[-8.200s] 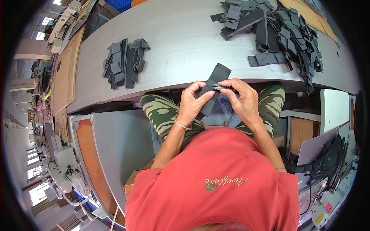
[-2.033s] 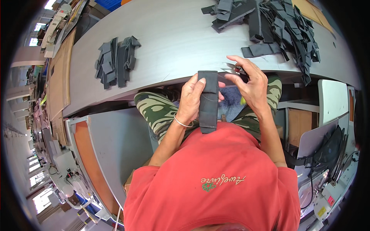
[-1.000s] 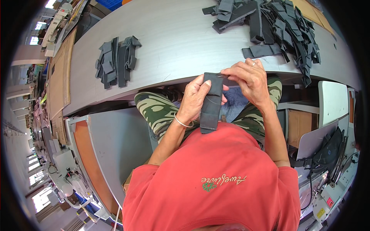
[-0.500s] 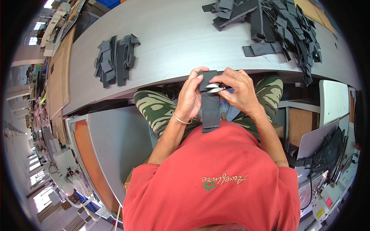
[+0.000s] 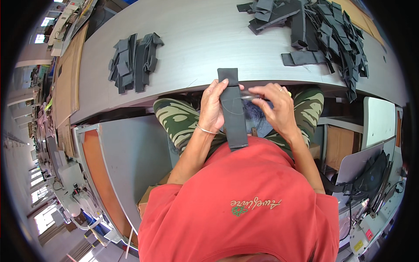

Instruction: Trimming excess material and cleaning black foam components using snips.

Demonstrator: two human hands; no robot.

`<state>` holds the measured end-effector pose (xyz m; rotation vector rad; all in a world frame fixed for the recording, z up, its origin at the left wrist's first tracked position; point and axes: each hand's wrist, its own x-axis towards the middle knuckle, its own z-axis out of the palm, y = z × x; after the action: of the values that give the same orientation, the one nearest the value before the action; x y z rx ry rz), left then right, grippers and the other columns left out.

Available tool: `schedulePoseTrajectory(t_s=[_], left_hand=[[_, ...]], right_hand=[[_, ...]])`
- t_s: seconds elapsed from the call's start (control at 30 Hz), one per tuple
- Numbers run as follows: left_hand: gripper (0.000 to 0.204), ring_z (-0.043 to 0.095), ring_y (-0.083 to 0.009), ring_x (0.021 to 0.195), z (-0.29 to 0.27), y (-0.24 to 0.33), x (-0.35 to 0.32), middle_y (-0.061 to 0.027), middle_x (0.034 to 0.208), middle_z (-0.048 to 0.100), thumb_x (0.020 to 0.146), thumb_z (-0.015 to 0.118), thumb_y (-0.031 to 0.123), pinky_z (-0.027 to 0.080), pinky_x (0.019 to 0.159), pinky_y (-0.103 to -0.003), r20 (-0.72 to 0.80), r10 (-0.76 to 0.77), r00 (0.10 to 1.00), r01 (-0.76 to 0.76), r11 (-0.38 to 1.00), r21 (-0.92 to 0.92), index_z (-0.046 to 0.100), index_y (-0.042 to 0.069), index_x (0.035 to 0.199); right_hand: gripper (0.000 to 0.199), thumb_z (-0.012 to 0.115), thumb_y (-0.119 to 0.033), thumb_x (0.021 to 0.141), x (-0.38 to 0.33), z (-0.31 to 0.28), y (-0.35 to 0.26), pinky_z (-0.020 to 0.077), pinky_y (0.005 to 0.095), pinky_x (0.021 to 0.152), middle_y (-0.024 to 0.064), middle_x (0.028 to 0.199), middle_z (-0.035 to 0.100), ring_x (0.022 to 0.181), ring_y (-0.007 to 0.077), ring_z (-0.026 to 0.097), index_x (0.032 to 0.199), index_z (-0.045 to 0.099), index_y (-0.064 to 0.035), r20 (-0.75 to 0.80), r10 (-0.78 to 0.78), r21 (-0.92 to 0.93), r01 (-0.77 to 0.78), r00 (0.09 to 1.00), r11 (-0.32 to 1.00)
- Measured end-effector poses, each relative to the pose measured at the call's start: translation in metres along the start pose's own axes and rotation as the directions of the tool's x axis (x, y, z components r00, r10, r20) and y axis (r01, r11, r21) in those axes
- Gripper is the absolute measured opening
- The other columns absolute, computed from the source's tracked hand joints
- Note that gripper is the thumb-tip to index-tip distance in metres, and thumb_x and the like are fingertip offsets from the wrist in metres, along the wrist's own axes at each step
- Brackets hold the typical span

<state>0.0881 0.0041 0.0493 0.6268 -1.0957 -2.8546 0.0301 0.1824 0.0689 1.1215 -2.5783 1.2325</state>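
Observation:
A dark grey fabric strip (image 5: 236, 124) hangs lengthwise in front of me, its top end by the table edge and its lower end against my red shirt. My left hand (image 5: 211, 110) is closed on its left side, with the thumb on the front near a crosswise fold. A thin loose thread (image 5: 230, 112) curves over the strip's face. Just right of the strip, my right hand (image 5: 279, 107) is closed around small metal thread snips (image 5: 249, 97). Motion blurs the blades, so I cannot tell whether they touch the strip.
On the pale table (image 5: 196, 41) lies a small pile of grey strips (image 5: 133, 61) at left. A larger tangled heap of strips (image 5: 336, 39) sits at the far right. A grey cabinet panel (image 5: 135, 153) stands left of my legs, and a dark bag (image 5: 371, 177) is at right.
The strip's top end now reaches higher, and my left hand grips it lower down. My right hand and the snips have shifted right, off the strip's face.

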Motion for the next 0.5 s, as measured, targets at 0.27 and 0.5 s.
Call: schedulePoseTrajectory(t_s=[0.27,0.5], left_hand=[[0.018,0.065,-0.0202,0.079,0.003,-0.007,0.001,-0.0176,0.093,0.065,0.092,0.052,0.017,0.055,0.069,-0.031,0.007,-0.086,0.996,0.086,0.986,-0.140,0.052,0.001,0.100],[0.030,0.062,-0.0219,0.092,-0.001,-0.011,0.003,-0.0168,0.102,0.063,0.093,0.047,0.021,0.053,0.080,-0.034,0.030,-0.096,0.995,0.099,0.983,-0.155,0.054,-0.004,0.109]], right_hand=[[0.016,0.069,-0.014,0.075,-0.003,0.015,-0.004,0.0330,0.0338,0.058,0.0010,0.071,0.054,0.064,0.0207,0.049,0.090,0.067,-0.0145,-0.050,-0.126,-0.051,0.123,0.991,0.991],[0.014,0.069,-0.012,0.074,-0.006,0.022,-0.005,0.0374,0.0327,0.057,0.0015,0.074,0.054,0.064,0.0220,0.054,0.089,0.067,-0.0134,-0.135,0.103,0.188,-0.077,0.985,0.979]])
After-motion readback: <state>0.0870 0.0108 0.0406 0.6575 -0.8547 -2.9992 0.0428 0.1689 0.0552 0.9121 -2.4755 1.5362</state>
